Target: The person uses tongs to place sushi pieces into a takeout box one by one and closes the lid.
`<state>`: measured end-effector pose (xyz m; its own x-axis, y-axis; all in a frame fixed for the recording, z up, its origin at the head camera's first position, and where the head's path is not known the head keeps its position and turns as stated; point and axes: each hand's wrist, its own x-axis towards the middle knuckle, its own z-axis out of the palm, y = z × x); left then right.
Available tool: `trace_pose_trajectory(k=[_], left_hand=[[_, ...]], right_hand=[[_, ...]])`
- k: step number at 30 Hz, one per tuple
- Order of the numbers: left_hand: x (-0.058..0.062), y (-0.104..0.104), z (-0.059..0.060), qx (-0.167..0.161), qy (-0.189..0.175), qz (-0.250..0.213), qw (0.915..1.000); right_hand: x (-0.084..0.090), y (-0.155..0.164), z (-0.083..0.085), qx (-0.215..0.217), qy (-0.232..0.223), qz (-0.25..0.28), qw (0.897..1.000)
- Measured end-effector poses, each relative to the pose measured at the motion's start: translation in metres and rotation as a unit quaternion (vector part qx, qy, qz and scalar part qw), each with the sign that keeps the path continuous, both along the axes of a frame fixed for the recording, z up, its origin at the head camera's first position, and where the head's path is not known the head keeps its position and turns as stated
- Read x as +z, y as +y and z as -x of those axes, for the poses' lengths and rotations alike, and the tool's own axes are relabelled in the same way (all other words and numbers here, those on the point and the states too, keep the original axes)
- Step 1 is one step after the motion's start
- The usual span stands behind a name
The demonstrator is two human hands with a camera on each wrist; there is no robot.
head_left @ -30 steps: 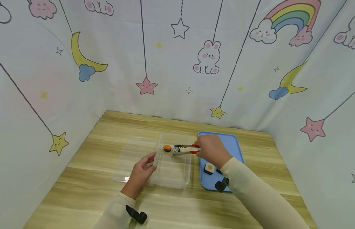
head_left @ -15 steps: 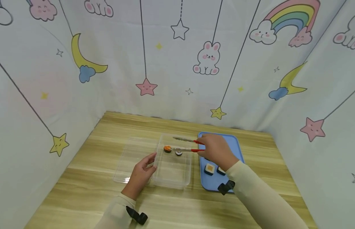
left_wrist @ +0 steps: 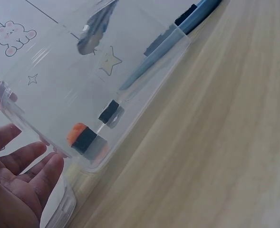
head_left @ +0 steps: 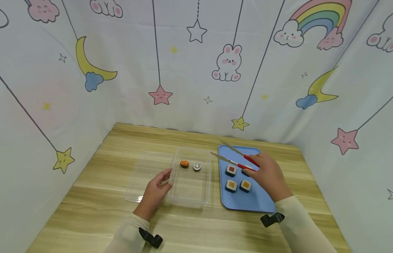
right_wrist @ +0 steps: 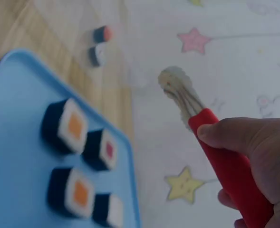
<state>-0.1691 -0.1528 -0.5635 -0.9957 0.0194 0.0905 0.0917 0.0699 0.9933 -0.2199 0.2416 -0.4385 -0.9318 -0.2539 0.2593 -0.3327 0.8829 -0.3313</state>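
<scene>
Presently, head: right hand, nearer, grips red-handled metal tongs, spread tips pointing far-left; four squarish black-and-white sushi pieces lie to their near side on blue rectangular tray | left wrist: left hand touches clear plastic box, fingers loose | right wrist: tongs empty.

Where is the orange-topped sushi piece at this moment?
In the head view, the orange-topped sushi piece is inside the clear plastic box, near its left wall, left of the round white roll.

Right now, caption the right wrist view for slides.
Right hand grips red-handled tongs near four sushi rolls on a blue tray.
</scene>
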Motion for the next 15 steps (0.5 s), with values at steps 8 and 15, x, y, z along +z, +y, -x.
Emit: trace_pose_trajectory(k=[8, 15], left_hand=[[0.001, 0.000, -0.001, 0.006, -0.005, 0.008, 0.9999], [0.003, 0.001, 0.000, 0.003, -0.008, 0.001, 1.0000]], right_hand=[[-0.032, 0.036, -0.011, -0.040, -0.040, 0.009, 0.998], [-0.046, 0.050, -0.017, -0.060, -0.082, 0.001, 0.995]])
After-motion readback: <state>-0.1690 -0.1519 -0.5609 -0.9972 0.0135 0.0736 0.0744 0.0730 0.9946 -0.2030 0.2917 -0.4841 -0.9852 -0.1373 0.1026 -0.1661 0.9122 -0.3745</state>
